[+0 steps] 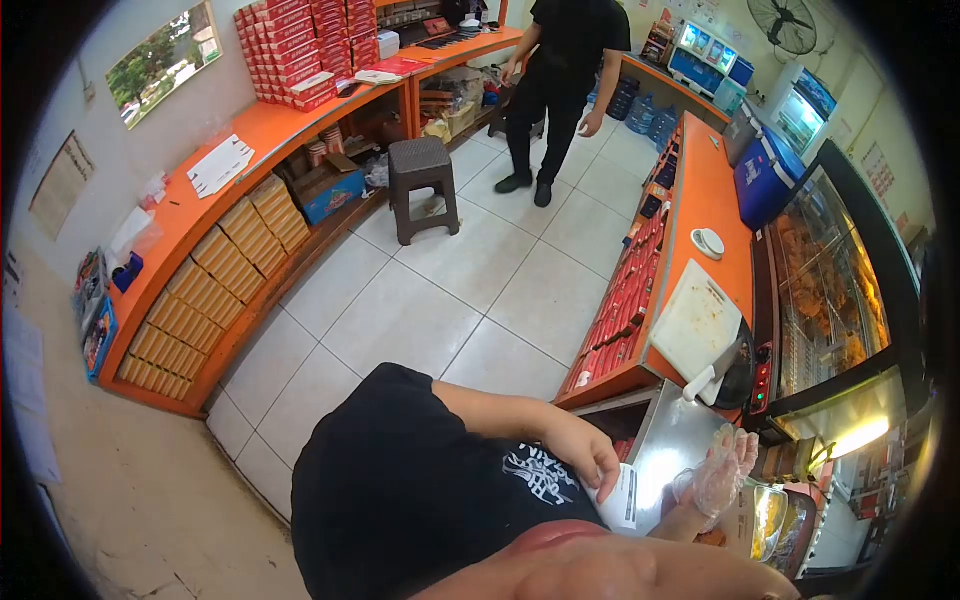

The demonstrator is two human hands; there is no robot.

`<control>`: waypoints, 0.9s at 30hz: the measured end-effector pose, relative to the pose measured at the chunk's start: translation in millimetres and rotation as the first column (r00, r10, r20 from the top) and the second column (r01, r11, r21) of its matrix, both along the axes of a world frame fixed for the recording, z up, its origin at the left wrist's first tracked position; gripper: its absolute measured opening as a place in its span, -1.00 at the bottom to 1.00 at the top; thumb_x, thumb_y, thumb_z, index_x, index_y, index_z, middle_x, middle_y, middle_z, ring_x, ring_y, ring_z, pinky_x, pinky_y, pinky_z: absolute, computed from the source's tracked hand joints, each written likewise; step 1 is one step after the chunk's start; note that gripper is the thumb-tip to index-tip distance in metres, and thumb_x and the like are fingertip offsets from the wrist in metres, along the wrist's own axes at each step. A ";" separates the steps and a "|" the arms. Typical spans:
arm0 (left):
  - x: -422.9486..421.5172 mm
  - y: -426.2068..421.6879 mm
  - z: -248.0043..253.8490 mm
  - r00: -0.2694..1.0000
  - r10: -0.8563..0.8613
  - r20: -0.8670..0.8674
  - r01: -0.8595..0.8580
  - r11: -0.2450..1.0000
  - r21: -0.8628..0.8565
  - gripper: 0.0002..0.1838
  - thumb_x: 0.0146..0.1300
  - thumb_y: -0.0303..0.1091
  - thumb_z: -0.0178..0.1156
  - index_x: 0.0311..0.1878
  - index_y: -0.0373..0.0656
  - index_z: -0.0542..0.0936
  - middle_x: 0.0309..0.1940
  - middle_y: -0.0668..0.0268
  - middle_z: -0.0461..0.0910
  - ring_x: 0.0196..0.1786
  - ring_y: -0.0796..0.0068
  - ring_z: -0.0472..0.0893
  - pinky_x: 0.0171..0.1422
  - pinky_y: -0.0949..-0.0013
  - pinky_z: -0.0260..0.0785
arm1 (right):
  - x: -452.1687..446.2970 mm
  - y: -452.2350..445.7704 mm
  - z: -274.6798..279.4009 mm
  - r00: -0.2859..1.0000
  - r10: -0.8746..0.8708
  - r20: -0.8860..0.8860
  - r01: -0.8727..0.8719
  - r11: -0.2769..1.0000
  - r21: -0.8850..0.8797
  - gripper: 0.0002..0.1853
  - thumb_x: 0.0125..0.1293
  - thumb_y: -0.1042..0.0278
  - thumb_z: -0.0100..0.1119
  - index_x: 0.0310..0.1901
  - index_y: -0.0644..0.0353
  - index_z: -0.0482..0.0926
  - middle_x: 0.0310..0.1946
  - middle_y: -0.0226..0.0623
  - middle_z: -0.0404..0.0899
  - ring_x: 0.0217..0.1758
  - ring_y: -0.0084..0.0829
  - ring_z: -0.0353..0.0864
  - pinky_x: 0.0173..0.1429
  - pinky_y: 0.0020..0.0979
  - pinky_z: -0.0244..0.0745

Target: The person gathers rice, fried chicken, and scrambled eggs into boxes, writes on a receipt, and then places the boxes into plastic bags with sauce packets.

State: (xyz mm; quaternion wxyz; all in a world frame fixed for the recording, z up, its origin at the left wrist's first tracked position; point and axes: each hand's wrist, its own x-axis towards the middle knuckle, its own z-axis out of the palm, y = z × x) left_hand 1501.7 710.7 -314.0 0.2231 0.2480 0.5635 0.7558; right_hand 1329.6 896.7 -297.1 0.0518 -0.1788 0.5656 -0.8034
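Observation:
My left hand [585,455] has its fingers closed on the edge of a white paper piece [622,500] with dark print, possibly a paper bag or a folded box part. It sits in front of my black shirt, at the near edge of a shiny metal counter [668,440]. To the right, my right hand [728,462] wears a clear plastic glove. Its fingers are stretched out over the metal surface, and I see nothing held in them. A knife [702,382] with a white handle lies beyond it, near a stained white cutting board [697,315] and a dark round pan [738,370].
A glass warmer [830,280] with fried food stands at the right. Behind are a blue cooler [768,175] and an orange counter [722,220] with red boxes below. A brown stool [422,185] and a person in black [565,90] are on the tiled floor. Red boxes [285,50] are stacked far left.

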 end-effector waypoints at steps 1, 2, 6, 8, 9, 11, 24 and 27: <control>1.5 -1.9 3.4 0.999 -0.029 -0.036 0.029 1.000 0.003 -0.86 0.00 -0.57 0.05 -0.34 -0.26 0.54 -0.43 0.38 0.52 -0.31 0.66 0.45 -0.23 0.62 0.26 | 2.1 -2.4 3.6 1.000 0.005 0.001 -0.005 1.000 0.002 -0.36 0.03 0.16 0.07 0.17 0.07 0.12 0.12 -0.28 0.14 0.16 -0.24 0.12 0.16 -0.19 -0.01; 1.6 -3.1 3.4 0.999 -0.025 -0.035 0.025 1.000 0.006 -0.86 0.00 -0.57 0.05 -0.34 -0.26 0.54 -0.43 0.38 0.52 -0.31 0.66 0.45 -0.23 0.62 0.26 | 4.5 -4.6 7.5 1.000 -0.011 0.003 0.011 1.000 0.019 -0.35 0.03 0.15 0.08 0.17 0.06 0.11 0.13 -0.28 0.14 0.17 -0.23 0.11 0.17 -0.17 -0.03; 0.1 -7.3 7.5 0.998 0.022 -0.058 -0.032 0.984 -0.175 -0.86 -0.08 -0.62 -0.01 -0.45 -0.25 0.52 -0.35 0.31 0.45 -0.21 0.51 0.41 -0.17 0.46 0.24 | -0.7 -8.5 5.6 1.000 0.020 -0.021 -0.020 1.000 0.013 -0.31 0.01 0.08 0.09 0.18 0.06 0.10 0.14 -0.26 0.11 0.20 -0.20 0.09 0.19 -0.14 -0.07; -1.5 -10.1 7.8 0.995 0.096 -0.035 -0.101 0.978 -0.181 -0.85 -0.09 -0.62 -0.02 -0.46 -0.24 0.52 -0.36 0.30 0.45 -0.20 0.50 0.41 -0.14 0.44 0.25 | -4.4 -9.1 2.6 0.999 0.030 -0.027 -0.030 0.999 0.014 -0.30 0.01 0.07 0.10 0.19 0.05 0.10 0.15 -0.25 0.11 0.20 -0.20 0.09 0.19 -0.14 -0.07; -3.6 -11.7 5.4 0.966 0.215 -0.141 -0.238 0.957 -0.167 -0.84 -0.10 -0.61 -0.02 -0.46 -0.22 0.53 -0.37 0.28 0.44 -0.20 0.47 0.42 -0.14 0.42 0.26 | -5.3 -9.4 2.1 0.999 0.038 -0.032 -0.038 0.999 0.017 -0.29 0.01 0.05 0.10 0.19 0.05 0.09 0.15 -0.25 0.10 0.20 -0.20 0.09 0.19 -0.14 -0.07; -5.3 -14.8 5.4 0.913 0.327 -0.243 -0.367 0.920 -0.139 -0.83 -0.11 -0.60 -0.02 -0.47 -0.20 0.54 -0.38 0.27 0.44 -0.20 0.45 0.43 -0.13 0.41 0.26 | -4.8 -9.7 3.8 0.999 0.032 -0.023 -0.032 0.999 0.025 -0.30 0.01 0.05 0.09 0.19 0.05 0.09 0.15 -0.24 0.09 0.20 -0.20 0.09 0.19 -0.15 -0.07; -0.4 -84.5 15.0 0.370 0.851 -0.372 -0.917 0.271 -0.292 -0.70 -0.14 -0.57 -0.03 -0.29 -0.18 0.58 -0.41 0.21 0.54 -0.33 0.33 0.53 -0.16 0.37 0.36 | -1.9 -23.5 4.1 1.000 0.022 -0.015 -0.022 1.000 0.006 -0.34 0.01 0.18 0.07 0.18 0.11 0.10 0.15 -0.24 0.09 0.15 -0.23 0.16 0.15 -0.21 0.02; -16.2 -59.7 2.1 0.116 0.574 -0.811 -0.988 -0.014 -0.152 -0.67 -0.14 -0.39 0.12 -0.20 -0.18 0.52 -0.39 0.17 0.49 -0.28 0.14 0.46 -0.13 0.21 0.28 | -17.0 -35.2 -23.2 0.994 0.059 -0.089 -0.061 0.998 -0.018 -0.34 0.02 0.20 0.08 0.18 0.17 0.09 0.15 -0.24 0.12 0.15 -0.23 0.17 0.13 -0.26 0.10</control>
